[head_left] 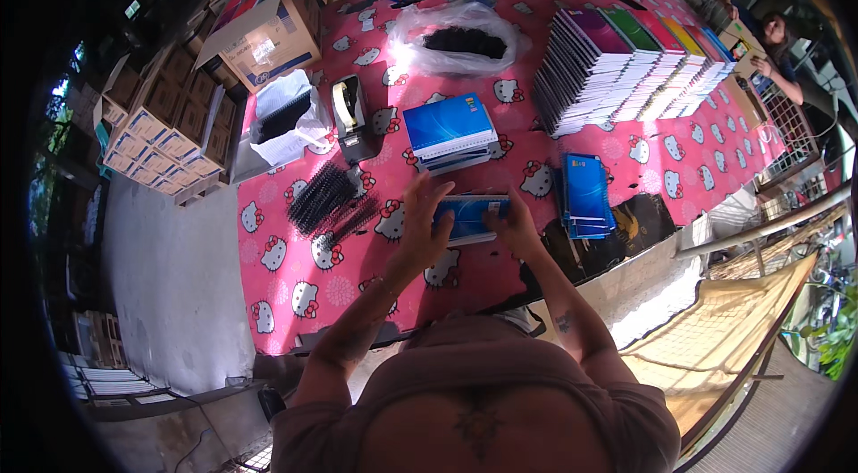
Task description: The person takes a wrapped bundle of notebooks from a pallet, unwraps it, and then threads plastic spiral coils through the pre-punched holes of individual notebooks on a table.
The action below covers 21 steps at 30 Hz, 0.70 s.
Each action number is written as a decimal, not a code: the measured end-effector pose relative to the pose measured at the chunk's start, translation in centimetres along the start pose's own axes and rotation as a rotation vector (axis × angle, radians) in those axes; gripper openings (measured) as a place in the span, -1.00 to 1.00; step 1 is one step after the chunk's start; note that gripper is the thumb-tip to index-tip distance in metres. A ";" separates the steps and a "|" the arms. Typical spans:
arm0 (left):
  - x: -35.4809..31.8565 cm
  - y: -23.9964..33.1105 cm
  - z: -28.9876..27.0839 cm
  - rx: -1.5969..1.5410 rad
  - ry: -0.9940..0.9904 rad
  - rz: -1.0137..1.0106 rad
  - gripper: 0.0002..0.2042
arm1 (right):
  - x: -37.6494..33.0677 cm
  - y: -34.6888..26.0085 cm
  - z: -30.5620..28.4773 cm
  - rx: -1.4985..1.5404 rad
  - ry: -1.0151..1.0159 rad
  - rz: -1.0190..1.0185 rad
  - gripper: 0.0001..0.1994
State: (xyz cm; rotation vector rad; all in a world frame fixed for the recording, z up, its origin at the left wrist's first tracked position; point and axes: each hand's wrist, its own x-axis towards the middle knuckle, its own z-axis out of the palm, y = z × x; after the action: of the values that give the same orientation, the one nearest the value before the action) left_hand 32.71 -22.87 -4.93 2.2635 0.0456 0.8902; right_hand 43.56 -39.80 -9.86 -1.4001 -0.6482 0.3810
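Observation:
Between my two hands is a small blue notebook [471,217], held just above the pink patterned tablecloth. My left hand [425,216] grips its left end, thumb on the cover and fingers raised along the far side. At the right end my right hand [513,221] pinches it, thumb on top. Just beyond stands a stack of blue notebooks [450,126]. Left of my hands lies a pile of black spiral binding coils [323,198]. To the right rests a smaller pile of blue spiral notebooks [586,192].
A tape dispenser [356,129] and a box of black coils [284,116] stand at the left. Farther off are an open plastic bag of coils [463,41] and tall stacks of colourful notebooks [599,62]. Cardboard boxes [170,120] are piled left. Other people work across the table.

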 end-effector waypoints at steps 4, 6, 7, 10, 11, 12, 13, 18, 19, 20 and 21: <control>-1.8 -1.2 0.7 -0.170 -0.025 -0.104 -0.57 | 0.2 -0.9 1.7 -0.109 -0.024 0.101 -0.68; -1.4 -0.8 -0.4 -0.215 -0.058 -0.088 -0.59 | 0.4 -2.2 0.3 -0.262 -0.143 0.176 -0.67; -1.5 -1.5 -1.0 -0.098 -0.005 -0.115 -0.61 | 0.5 -2.1 -0.1 -0.280 -0.148 0.198 -0.66; -2.7 -6.6 -5.3 0.381 0.029 -0.190 -0.68 | 0.8 -1.3 -0.5 -0.238 -0.139 0.152 -0.65; -3.2 -8.3 -6.4 0.623 -0.043 -0.210 -0.70 | 0.8 -0.7 -0.4 -0.163 -0.123 0.063 -0.66; -4.3 -9.9 -6.8 0.689 -0.051 -0.199 -0.71 | 0.9 -0.5 -0.1 -0.085 -0.116 -0.028 -0.66; -5.9 -11.6 -7.0 0.759 -0.057 -0.193 -0.71 | 1.0 -0.6 0.5 -0.034 -0.099 0.021 -0.68; -6.8 -12.2 -6.8 0.731 0.087 -0.127 -0.83 | 1.0 -2.1 0.9 -0.105 -0.125 0.097 -0.73; -6.4 -11.3 -6.5 0.707 0.089 -0.135 -0.84 | 0.7 -1.8 0.4 -0.118 -0.133 0.127 -0.74; -5.7 -10.5 -6.7 0.690 0.093 -0.140 -0.85 | 0.7 -1.4 0.1 -0.125 -0.145 0.152 -0.74; -5.0 -9.6 -6.9 0.673 0.098 -0.146 -0.85 | 0.7 -1.0 -0.2 -0.132 -0.156 0.177 -0.74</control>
State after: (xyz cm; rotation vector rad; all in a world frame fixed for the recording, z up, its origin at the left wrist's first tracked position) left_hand 26.66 -12.85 -10.23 2.7728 0.6311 1.0095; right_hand 44.10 -39.64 -8.72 -1.5703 -0.6880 0.6011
